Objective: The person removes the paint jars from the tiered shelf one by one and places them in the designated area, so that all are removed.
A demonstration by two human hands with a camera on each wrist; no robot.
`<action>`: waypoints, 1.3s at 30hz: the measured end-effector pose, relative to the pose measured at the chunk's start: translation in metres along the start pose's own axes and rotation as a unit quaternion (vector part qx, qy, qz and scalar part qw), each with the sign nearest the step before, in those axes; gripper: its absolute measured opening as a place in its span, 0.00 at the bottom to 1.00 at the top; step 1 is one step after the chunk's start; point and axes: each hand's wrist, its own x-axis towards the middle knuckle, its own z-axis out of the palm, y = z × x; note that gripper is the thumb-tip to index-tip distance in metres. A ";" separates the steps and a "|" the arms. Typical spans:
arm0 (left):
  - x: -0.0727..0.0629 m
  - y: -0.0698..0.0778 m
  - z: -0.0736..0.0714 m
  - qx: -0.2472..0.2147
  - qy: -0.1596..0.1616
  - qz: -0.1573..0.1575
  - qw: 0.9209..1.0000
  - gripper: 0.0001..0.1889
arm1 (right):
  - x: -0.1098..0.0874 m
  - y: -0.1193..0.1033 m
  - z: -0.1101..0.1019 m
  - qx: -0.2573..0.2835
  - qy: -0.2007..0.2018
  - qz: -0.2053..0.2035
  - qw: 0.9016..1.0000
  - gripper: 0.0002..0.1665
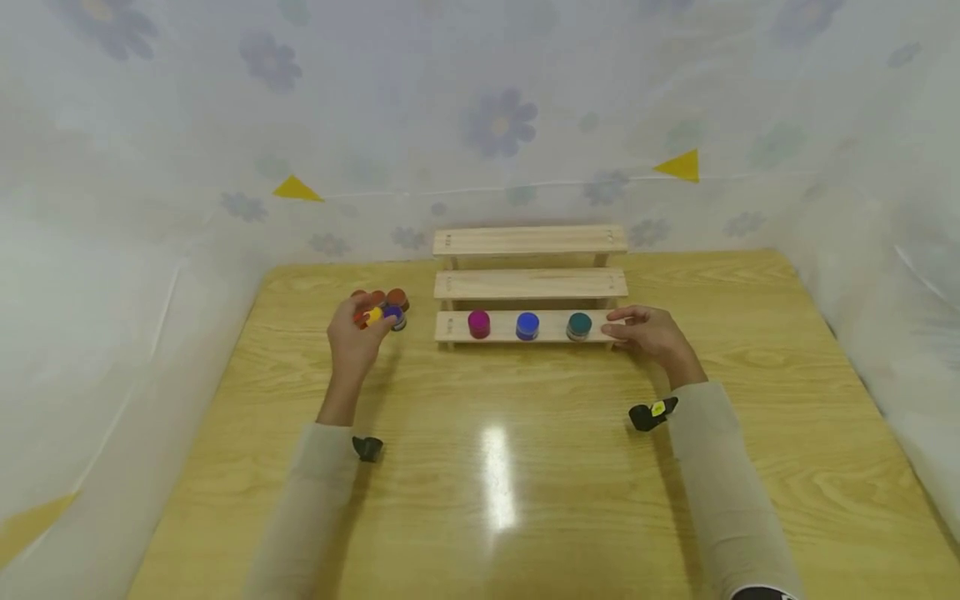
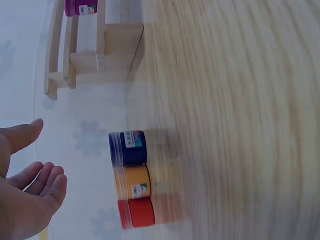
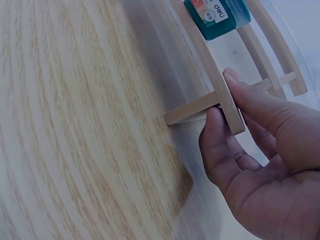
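Note:
My left hand [image 1: 356, 333] hovers over a cluster of small paint jars at the table's left, its fingers relaxed and holding nothing. In the left wrist view a dark blue jar [image 2: 128, 148], a yellow jar [image 2: 132, 182] and a red jar [image 2: 136, 213] stand in a row apart from the hand. My right hand [image 1: 649, 332] pinches the right end of the lowest step of a wooden three-step rack [image 1: 531, 285], thumb on top and fingers beneath. On that step sit a magenta jar [image 1: 479, 324], a blue jar [image 1: 527, 326] and a teal jar [image 1: 578, 326].
Brown-lidded jars [image 1: 397, 299] stand behind the coloured ones at the left. The rack's upper two steps bear nothing. A wood-grain table [image 1: 450, 467] lies beneath, and a flower-patterned sheet [image 1: 405, 125] hangs behind and at both sides.

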 end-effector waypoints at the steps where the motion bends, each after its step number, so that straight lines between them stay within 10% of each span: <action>1: 0.000 0.001 0.002 0.002 -0.004 0.005 1.000 0.26 | 0.000 0.000 0.000 0.003 -0.001 0.001 1.000 0.33; 39: -0.013 0.031 0.083 0.019 -0.156 0.025 0.987 0.21 | 0.007 0.003 0.007 -0.006 0.008 0.000 1.000 0.33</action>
